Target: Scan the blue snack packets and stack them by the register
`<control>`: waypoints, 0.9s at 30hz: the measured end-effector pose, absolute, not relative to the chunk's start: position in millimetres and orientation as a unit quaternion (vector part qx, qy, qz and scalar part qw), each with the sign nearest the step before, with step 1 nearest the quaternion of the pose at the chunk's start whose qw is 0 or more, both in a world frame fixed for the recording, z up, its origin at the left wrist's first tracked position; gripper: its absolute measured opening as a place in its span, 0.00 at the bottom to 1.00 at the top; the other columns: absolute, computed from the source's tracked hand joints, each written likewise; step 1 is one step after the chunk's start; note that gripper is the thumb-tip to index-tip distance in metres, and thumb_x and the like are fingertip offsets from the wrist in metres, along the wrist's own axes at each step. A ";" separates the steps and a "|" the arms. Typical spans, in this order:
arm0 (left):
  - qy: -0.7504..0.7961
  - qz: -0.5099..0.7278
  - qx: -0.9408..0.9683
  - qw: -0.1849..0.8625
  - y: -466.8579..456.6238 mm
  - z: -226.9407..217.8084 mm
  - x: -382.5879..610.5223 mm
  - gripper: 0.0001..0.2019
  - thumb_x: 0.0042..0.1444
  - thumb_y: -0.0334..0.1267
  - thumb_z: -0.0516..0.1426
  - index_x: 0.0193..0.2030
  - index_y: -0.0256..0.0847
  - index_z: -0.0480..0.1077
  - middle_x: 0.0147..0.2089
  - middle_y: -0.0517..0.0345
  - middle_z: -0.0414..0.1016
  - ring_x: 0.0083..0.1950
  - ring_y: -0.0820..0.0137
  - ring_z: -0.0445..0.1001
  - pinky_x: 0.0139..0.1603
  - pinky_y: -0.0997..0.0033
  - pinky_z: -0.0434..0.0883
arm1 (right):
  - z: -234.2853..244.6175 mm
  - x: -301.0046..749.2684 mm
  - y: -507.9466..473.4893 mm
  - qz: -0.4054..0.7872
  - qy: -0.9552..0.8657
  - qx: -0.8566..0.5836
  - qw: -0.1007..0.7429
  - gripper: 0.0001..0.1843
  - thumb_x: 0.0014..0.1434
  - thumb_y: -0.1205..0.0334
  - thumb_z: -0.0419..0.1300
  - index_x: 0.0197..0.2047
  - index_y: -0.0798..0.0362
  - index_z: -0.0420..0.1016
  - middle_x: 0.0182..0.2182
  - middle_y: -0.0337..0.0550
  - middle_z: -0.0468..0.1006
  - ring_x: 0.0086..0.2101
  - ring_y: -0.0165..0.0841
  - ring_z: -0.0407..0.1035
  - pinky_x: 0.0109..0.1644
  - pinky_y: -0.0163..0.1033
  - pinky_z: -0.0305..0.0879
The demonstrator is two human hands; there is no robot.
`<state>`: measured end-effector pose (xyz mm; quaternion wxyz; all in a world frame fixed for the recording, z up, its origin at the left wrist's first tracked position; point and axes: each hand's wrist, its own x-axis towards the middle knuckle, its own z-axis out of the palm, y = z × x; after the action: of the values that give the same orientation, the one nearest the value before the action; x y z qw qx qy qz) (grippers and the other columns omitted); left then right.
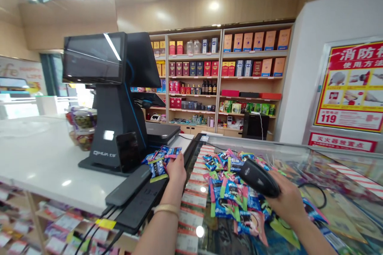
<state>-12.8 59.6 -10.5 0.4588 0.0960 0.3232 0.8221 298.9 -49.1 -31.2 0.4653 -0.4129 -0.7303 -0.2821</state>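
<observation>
Two full hands, I see: left hand (176, 168), grip clamped on snack packets (158, 164), seven o'clock; right hand (286, 196) clamped round scanner (259, 178), four o'clock; loose packets (229, 197) on glass surface (218, 226), five o'clock.

Dozens of small, glossy packets (229, 205), mainly blue with pink or lime-green ends, lie heaped at mixed angles on a glass tabletop (215, 233), just in from its left edge and stretching toward its far edge. A bunch of matching packets (157, 165) is held in the left hand's fingers (178, 162), beyond that left edge. A black handheld barcode scanner (259, 179), in the right hand's fingers (282, 183), slants over the heap, head pointing left, handle sloping down rightward.
</observation>
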 end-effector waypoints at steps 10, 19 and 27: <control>0.315 0.729 0.043 0.607 63.7 -8.3 -22.3 0.16 0.62 0.20 0.42 0.45 0.30 0.68 0.34 0.49 0.74 0.33 0.74 0.78 0.34 0.80 0.77 | -38.8 320.5 -39.5 -0.303 -0.678 -0.475 0.472 0.14 0.49 0.60 0.55 0.40 0.51 0.73 0.33 0.46 0.79 0.36 0.40 0.75 0.39 0.42 0.71; 0.367 0.593 0.574 0.430 26.1 -11.2 33.4 0.20 0.40 0.28 0.66 0.44 0.40 0.76 0.38 0.53 0.80 0.44 0.63 0.78 0.52 0.61 0.72 | -31.7 330.6 -42.4 -0.292 -0.644 -0.513 0.487 0.09 0.52 0.59 0.55 0.35 0.52 0.72 0.29 0.44 0.76 0.31 0.37 0.72 0.34 0.38 0.66; 0.293 0.403 0.831 0.248 3.1 -29.9 53.8 0.32 0.31 0.33 0.70 0.50 0.50 0.76 0.51 0.51 0.77 0.55 0.54 0.71 0.61 0.55 0.63 | -25.9 333.4 -44.1 -0.295 -0.641 -0.527 0.474 0.06 0.53 0.60 0.57 0.34 0.52 0.71 0.29 0.42 0.75 0.30 0.35 0.71 0.32 0.35 0.64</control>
<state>53.8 3.1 -29.9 0.2484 0.8307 0.2926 0.4033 333.4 -44.1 -25.9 0.4740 -0.5267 -0.6408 -0.2953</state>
